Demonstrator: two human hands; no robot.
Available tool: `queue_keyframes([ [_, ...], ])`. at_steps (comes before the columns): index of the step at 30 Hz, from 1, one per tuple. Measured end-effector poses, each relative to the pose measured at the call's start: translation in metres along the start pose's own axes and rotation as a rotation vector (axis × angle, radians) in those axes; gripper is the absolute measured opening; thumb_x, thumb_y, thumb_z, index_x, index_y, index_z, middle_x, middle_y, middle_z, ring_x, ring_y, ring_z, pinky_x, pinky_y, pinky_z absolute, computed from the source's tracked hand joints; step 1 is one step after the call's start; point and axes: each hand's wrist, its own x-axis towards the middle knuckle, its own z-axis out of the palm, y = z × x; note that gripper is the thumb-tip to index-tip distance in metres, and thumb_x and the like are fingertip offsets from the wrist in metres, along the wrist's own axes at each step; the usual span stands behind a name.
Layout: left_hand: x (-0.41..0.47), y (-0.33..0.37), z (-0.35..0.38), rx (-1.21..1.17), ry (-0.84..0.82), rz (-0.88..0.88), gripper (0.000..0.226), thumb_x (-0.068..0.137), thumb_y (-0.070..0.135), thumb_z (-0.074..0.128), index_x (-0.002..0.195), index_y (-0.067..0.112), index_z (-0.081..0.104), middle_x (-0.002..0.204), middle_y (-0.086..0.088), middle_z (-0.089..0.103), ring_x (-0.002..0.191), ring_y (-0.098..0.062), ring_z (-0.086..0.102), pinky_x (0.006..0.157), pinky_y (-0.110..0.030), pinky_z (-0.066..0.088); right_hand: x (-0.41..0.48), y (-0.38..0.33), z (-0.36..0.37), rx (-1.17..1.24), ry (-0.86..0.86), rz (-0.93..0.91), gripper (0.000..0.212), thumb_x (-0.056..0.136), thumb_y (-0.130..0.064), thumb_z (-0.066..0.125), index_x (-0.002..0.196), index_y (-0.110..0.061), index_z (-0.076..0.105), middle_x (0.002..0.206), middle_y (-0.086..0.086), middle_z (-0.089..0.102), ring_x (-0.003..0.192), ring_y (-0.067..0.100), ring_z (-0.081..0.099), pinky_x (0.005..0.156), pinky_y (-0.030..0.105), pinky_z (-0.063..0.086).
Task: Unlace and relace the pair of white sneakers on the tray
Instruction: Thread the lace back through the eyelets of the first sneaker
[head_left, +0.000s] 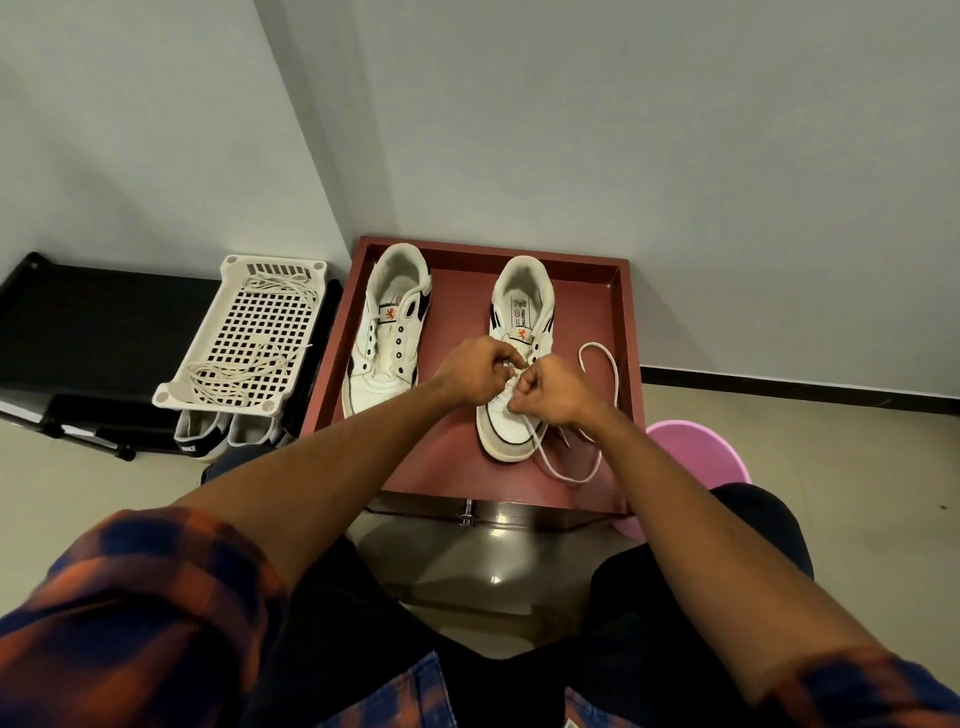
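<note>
Lacing of the white leather sneaker (522, 312) right of centre on the dark red rectangular tray (447, 457): left hand (472, 371) and right hand (553, 397) pinch its white flat lace (574, 480) in curled fingers at the lower eyelets. Its laceless mate (387, 338) lies centre-left. Probable next move: threading the next eyelet, then drawing slack.

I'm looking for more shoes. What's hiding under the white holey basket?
Two shoe heels poke out beneath the white basket. The basket covers their fronts, so the rest cannot be seen. Loose laces lie on top.
</note>
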Motion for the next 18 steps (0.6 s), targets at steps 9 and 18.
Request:
queue_keyframes([
  [9,-0.001,0.003,-0.002,-0.003,-0.009,-0.019,0.025,0.092,0.011,0.058,0.105,0.022,0.076,0.06,0.022,0.054,0.05,0.0,0.051,0.062,-0.021,0.041,-0.025,0.03,-0.028,-0.259,-0.623,0.16,0.013,0.083,-0.017,0.082,0.077,-0.009,0.074,0.063,-0.002,0.07,0.052,0.008,0.058,0.053,0.018,0.047],
  [18,-0.002,0.006,-0.002,-0.006,-0.008,-0.013,0.025,0.09,0.013,0.06,0.11,0.02,0.075,0.088,0.009,0.07,0.066,0.0,0.056,0.07,-0.018,0.04,0.0,0.009,0.006,-0.116,0.24,0.058,0.029,0.08,-0.048,0.076,0.071,-0.021,0.067,0.073,-0.005,0.068,0.077,0.02,0.066,0.066,0.03,0.048],
])
